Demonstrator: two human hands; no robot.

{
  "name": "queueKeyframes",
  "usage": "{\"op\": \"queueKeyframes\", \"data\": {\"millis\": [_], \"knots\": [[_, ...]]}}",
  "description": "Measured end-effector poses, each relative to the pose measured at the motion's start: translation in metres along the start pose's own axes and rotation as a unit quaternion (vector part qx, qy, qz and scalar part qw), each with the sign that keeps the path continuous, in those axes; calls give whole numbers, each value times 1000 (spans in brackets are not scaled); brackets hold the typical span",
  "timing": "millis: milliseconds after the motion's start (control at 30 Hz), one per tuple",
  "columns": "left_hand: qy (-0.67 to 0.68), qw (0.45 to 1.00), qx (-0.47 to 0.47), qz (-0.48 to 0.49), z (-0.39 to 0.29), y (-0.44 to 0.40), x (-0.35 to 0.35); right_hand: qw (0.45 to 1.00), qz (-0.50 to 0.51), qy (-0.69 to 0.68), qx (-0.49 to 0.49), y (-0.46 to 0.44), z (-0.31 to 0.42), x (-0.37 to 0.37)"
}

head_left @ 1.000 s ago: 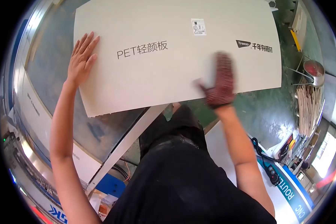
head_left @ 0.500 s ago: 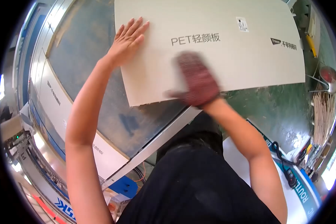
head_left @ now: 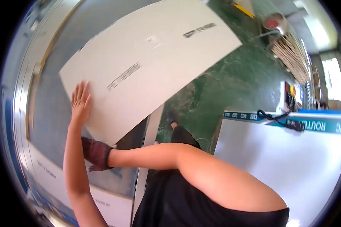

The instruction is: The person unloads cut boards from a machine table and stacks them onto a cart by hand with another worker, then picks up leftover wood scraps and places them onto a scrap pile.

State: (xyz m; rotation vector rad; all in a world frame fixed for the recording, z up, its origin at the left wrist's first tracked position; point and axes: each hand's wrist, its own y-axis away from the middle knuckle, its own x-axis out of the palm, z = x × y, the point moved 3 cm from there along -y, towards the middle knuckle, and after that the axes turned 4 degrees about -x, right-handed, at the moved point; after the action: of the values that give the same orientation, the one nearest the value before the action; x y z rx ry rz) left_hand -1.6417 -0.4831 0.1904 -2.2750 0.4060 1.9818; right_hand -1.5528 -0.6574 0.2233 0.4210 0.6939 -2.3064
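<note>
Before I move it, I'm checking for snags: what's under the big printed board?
The printed board overlaps the grey tabletop and its pale edge strip, and overhangs the green floor. These show beyond its edges; whatever lies directly beneath is covered.

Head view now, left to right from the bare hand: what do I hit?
Bare left hand on the off-white rectangular board → the board's dark printed lettering → its small white rectangular label → its dark printed logo → bundle of thin tan sticks → bright white window.
</note>
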Motion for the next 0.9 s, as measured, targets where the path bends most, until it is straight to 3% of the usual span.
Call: {"op": "queueKeyframes", "data": {"millis": [100, 200, 233, 367, 400, 500, 567, 633, 700, 733, 833, 867, 900], "knots": [[-41, 997, 26, -67, -24, 9, -10, 982, 4, 177, 61, 57, -44, -83], [-30, 997, 22, -61, -33, 7, -13, 955, -132, 238, 117, 128, -84, -201], [-32, 998, 15, -54, -41, 6, -14, 940, -114, 274, 167, 152, -97, -253], [-30, 997, 34, -56, -49, 0, -15, 819, -183, 476, 263, 242, -153, -457], [-32, 997, 36, -57, -52, -5, -14, 780, -213, 541, 232, 270, -176, -502], [-43, 998, 29, -48, -39, -9, -4, 747, -275, 561, 226, 352, -229, -638], [-20, 998, -53, -42, -21, -6, 6, 715, -288, 562, 301, 414, -285, -724], [44, 982, -168, -78, -13, -8, 21, 637, -212, 584, 455, 437, -275, -780], [131, 960, -212, -126, -52, -17, 28, 640, -197, 547, 502, 450, -281, -811], [174, 944, -237, -149, -78, -17, 33, 684, -224, 469, 513, 436, -276, -813], [-23, 980, -150, -131, -141, -28, 33, 794, -186, 287, 503, 371, -246, -771], [-56, 977, -154, -134, -142, -31, 36, 824, -142, 267, 480, 359, -255, -750], [-46, 978, -141, -145, -141, -31, 39, 808, -131, 351, 454, 348, -260, -728]]}}
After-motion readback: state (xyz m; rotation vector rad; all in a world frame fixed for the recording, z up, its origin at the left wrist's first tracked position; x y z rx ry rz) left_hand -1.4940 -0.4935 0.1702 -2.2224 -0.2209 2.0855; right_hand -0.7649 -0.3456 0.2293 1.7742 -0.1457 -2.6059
